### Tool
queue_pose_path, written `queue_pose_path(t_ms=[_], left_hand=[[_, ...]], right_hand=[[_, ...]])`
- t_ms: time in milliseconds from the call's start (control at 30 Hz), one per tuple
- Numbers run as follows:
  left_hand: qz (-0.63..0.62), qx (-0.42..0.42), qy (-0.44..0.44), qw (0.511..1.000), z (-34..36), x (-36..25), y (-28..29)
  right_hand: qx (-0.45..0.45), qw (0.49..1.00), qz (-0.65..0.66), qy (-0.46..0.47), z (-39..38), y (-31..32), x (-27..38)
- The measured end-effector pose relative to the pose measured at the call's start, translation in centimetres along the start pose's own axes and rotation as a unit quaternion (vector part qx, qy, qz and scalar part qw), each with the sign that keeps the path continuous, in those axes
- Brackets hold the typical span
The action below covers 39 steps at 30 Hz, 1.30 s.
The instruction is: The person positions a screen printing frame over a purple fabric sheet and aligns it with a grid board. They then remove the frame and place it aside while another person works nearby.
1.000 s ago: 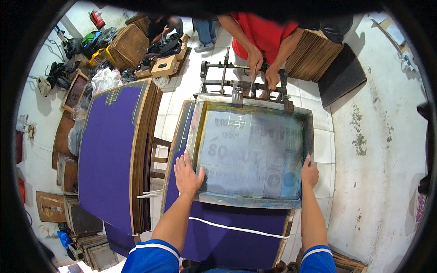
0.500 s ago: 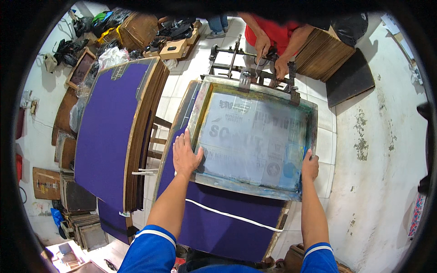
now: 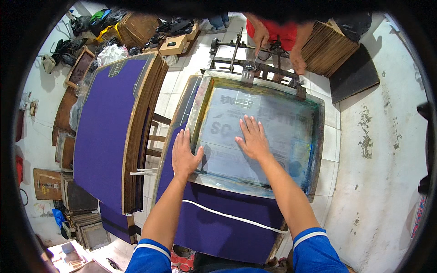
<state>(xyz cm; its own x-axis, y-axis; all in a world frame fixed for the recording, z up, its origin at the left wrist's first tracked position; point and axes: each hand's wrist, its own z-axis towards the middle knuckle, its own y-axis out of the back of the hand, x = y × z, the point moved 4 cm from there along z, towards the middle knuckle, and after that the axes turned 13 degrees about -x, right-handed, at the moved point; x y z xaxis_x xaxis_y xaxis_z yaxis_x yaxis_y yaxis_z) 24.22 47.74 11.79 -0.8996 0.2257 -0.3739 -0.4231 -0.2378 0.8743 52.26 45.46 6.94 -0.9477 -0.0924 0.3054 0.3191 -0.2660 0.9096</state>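
Observation:
A screen printing frame (image 3: 316,150) with a pale, stencil-marked mesh (image 3: 287,136) lies over a purple board (image 3: 214,227) with a white cord (image 3: 232,218) across it. My left hand (image 3: 184,154) rests open on the frame's left side, fingers together and stretched forward, thumb toward the mesh. My right hand (image 3: 252,139) lies open with spread fingers on the middle of the mesh. A dark metal clamp rig (image 3: 227,63) joins the frame's far side. A co-worker's two hands (image 3: 260,36) (image 3: 297,61) are at this rig, one holding a thin tool I cannot make out.
A tall stack of purple-topped boards (image 3: 107,127) stands on my left. Brown board stacks (image 3: 327,48) lean at the far right beside a white wall (image 3: 378,159). Bags and boxes (image 3: 173,45) crowd the far left. Another person's legs (image 3: 217,22) show at the back.
My right hand has left the frame's right side and moved onto the middle of the mesh. My left hand stays on the left side. The co-worker's right hand has moved slightly to the right.

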Motion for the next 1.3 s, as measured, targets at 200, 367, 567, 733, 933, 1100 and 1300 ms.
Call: queue_pose_path(t_ms=[200,367,567,733,933,1100,1300], left_hand=[[-0.014,0.005,-0.003,1.000,0.1,0.4,0.0],[-0.023,0.012,0.003,1.000,0.3,0.4,0.0],[-0.014,0.021,0.016,1.000,0.5,0.2,0.2],[-0.017,0.021,0.016,1.000,0.5,-0.1,0.1],[-0.026,0.024,0.021,0.999,0.5,-0.1,0.3],[-0.113,0.003,0.012,0.993,0.3,1.0,0.4],[-0.313,-0.011,0.100,0.944,-0.2,8.2,1.6]], right_hand=[[-0.003,0.999,-0.020,0.029,3.0,-1.0,-2.5],[-0.002,0.997,-0.019,0.078,4.9,-0.8,-3.5],[0.043,0.979,0.007,0.198,5.1,0.1,-4.1],[0.033,0.994,-0.064,0.077,4.6,-0.8,-2.0],[0.003,0.958,0.245,-0.147,-0.4,2.2,1.7],[-0.186,0.954,0.106,-0.208,-16.1,10.7,2.2],[-0.225,0.804,-0.016,-0.550,-36.2,14.5,-1.5]])
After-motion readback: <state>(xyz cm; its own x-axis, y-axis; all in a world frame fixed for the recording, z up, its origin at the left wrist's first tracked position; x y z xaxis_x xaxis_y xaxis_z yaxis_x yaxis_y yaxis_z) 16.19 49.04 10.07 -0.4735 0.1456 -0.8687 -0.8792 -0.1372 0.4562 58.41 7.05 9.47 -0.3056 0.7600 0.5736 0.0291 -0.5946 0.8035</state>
